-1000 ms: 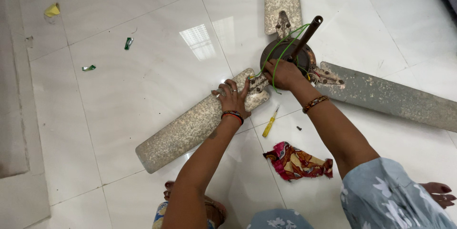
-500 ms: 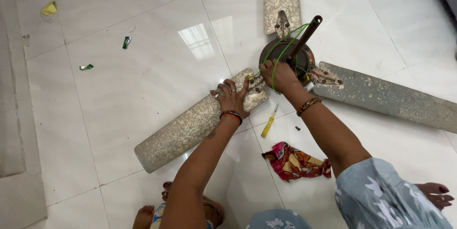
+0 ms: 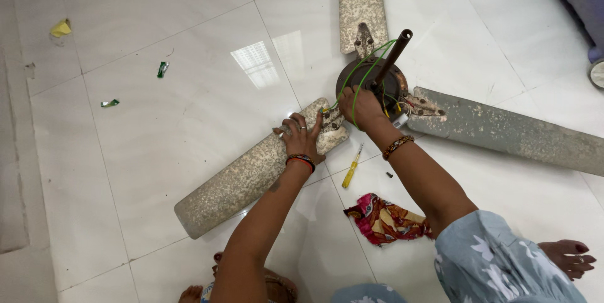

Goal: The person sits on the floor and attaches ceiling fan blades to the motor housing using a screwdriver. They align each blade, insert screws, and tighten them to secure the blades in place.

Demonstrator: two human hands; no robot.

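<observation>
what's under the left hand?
The left hand lies flat on the inner end of the speckled fan blade, beside its metal bracket. The blade surface beneath the palm is covered, so any screws there cannot be seen.

Grey speckled fan blade (image 3: 251, 177), green wires (image 3: 362, 70), yellow screwdriver (image 3: 351, 168), red patterned cloth (image 3: 385, 220)

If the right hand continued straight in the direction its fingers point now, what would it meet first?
The right hand rests at the edge of the fan's motor housing, fingers pointing up and away across it. Going straight on, it would probably meet the green wires and the dark rod first, though depth is hard to judge.
</observation>
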